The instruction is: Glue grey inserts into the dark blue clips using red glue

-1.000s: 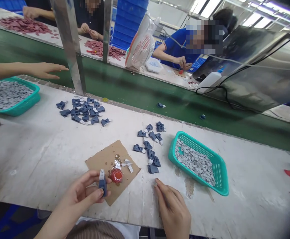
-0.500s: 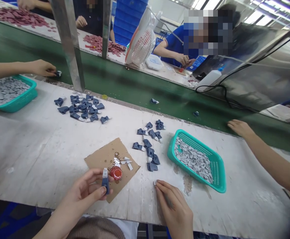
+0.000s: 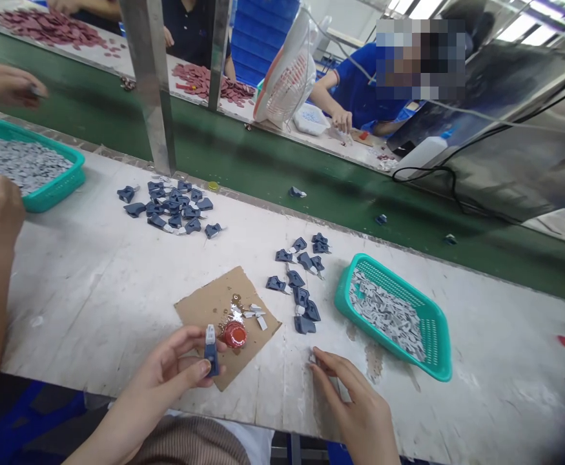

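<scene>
Between the thumb and fingers of my left hand (image 3: 178,368) is a dark blue plastic part (image 3: 211,358) with a light grey tip pointing up. Just beyond it, a red cap (image 3: 235,334) with glossy liquid rests on a cardboard piece (image 3: 257,342), where several small grey pieces (image 3: 256,313) also lie. My right hand (image 3: 354,400) pinches a small grey plastic piece (image 3: 313,357) close to the table top. Ahead of my right hand lies a loose group of dark blue parts (image 3: 304,297), some with grey pieces attached.
A green basket (image 3: 441,342) of grey pieces stands at the right, another green basket (image 3: 76,177) at the left. More blue parts (image 3: 170,206) lie in a heap. Beyond runs a green conveyor belt (image 3: 263,161) carrying a few parts. Co-workers' hands (image 3: 1,84) are at the left.
The view has shifted slightly, and both my hands keep their grips. At the left, a co-worker's hand has lifted away from the belt; the arm at the right has gone, and another part lies on the belt there.
</scene>
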A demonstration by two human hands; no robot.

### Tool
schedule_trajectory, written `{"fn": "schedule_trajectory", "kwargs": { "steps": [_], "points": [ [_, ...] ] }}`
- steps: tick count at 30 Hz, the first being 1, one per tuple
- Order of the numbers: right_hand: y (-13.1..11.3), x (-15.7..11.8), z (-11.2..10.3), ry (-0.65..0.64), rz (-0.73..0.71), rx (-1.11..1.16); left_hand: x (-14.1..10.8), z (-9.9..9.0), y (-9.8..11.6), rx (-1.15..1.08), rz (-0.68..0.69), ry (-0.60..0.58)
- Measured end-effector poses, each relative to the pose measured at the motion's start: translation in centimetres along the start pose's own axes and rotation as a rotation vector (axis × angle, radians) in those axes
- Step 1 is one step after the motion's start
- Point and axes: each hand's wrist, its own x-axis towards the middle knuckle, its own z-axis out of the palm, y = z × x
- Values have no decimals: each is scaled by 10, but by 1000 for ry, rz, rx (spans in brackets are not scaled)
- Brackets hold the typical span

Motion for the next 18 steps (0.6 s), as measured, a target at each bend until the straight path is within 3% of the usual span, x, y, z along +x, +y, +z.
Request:
{"fn": "schedule_trajectory", "kwargs": {
  "steps": [5,14,18],
  "points": [
    [-2,4,-3,-25,46,96,-1,-3,-1,-30,0,20],
    [-2,7,-3,-58,279,184,2,-11,-3,-26,7,-23],
    [-1,12,-5,-118,293,197,5,-13,-4,-66,8,-33]
  ]
}}
